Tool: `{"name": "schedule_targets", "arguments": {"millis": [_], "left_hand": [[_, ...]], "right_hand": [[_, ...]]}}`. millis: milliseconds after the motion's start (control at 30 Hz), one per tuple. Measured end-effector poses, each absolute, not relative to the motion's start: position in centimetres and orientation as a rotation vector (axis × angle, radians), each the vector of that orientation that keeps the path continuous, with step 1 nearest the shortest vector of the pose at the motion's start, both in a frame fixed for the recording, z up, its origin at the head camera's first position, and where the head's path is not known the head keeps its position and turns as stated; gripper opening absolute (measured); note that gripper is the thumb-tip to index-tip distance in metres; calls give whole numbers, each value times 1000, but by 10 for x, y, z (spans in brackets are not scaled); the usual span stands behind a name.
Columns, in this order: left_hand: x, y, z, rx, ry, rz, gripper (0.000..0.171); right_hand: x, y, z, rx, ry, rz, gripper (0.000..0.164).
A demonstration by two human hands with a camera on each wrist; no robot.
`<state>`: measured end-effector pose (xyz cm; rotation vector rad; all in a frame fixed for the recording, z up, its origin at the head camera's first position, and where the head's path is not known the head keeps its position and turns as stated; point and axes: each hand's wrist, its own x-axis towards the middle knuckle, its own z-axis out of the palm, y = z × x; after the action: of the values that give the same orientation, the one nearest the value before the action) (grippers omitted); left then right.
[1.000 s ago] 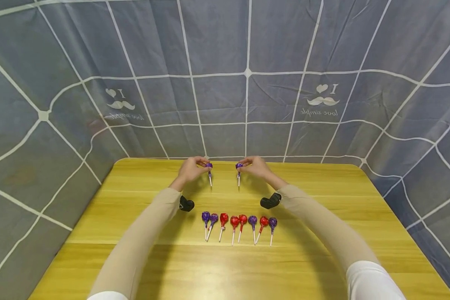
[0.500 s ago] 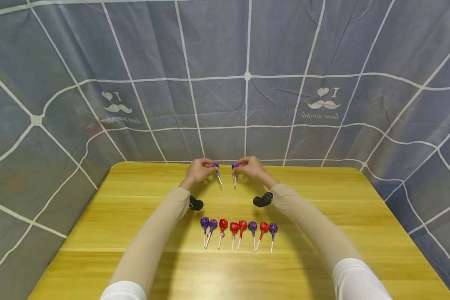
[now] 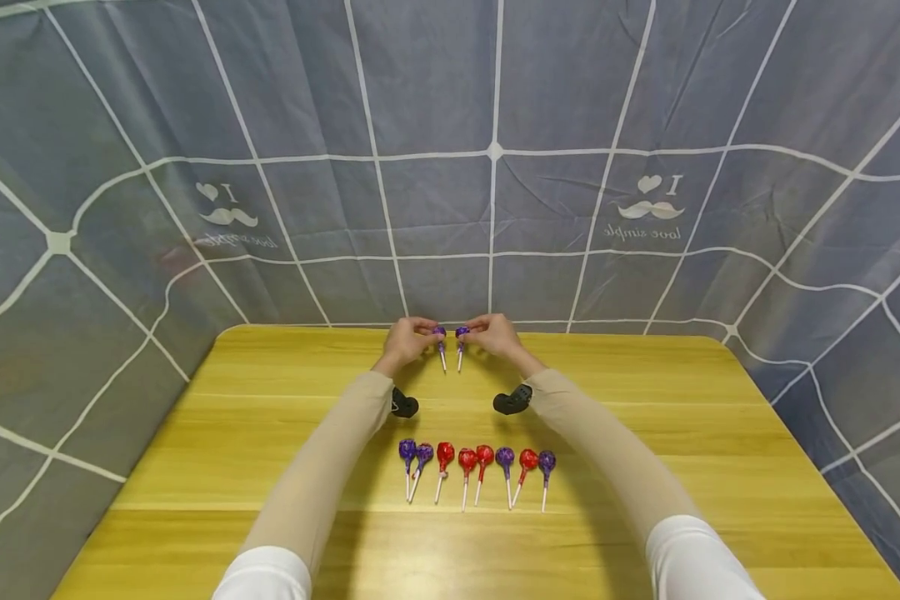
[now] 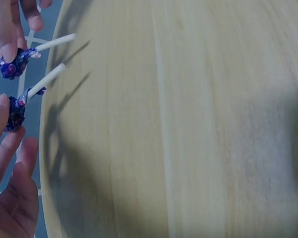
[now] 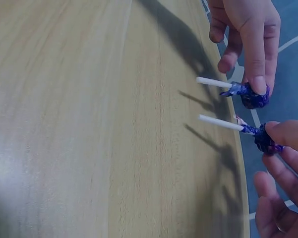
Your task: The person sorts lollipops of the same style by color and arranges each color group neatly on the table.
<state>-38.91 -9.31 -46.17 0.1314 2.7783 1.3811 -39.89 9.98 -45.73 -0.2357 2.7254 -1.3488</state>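
Note:
At the far edge of the table, my left hand (image 3: pixel 411 340) pinches the wrapped head of a purple lollipop (image 4: pixel 16 114) between thumb and fingers. Close beside it, my right hand (image 3: pixel 497 335) pinches a second purple lollipop (image 5: pixel 265 140) in the same way. Both white sticks point back toward me, and their shadows fall on the wood apart from them. A narrow gap separates the two lollipop heads. Nearer to me, several red and purple lollipops lie in a row, among them a red lollipop (image 3: pixel 446 454) and a purple lollipop (image 3: pixel 546 463) at the right end.
The yellow wooden table (image 3: pixel 217 467) ends just beyond the hands. Behind it hangs a grey curtain (image 3: pixel 435 208) with white grid lines, which also runs along both sides. A black wrist device (image 3: pixel 512 401) sits under the right wrist, another black device (image 3: pixel 404 404) under the left.
Both hands have moved toward each other, bringing the two held lollipops from well apart to nearly side by side. The row of lollipops keeps its arrangement.

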Motion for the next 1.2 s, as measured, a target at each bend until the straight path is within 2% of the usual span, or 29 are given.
{"name": "schedule_targets", "arguments": {"millis": [533, 1200], "left_hand": [[-393, -86, -471, 67, 2890, 1167, 30], [-393, -78, -474, -30, 2919, 1055, 30]], "right_hand": [[-406, 93, -471, -124, 2766, -1318, 28], [-405, 90, -480, -107, 2811, -1230, 33]]}}
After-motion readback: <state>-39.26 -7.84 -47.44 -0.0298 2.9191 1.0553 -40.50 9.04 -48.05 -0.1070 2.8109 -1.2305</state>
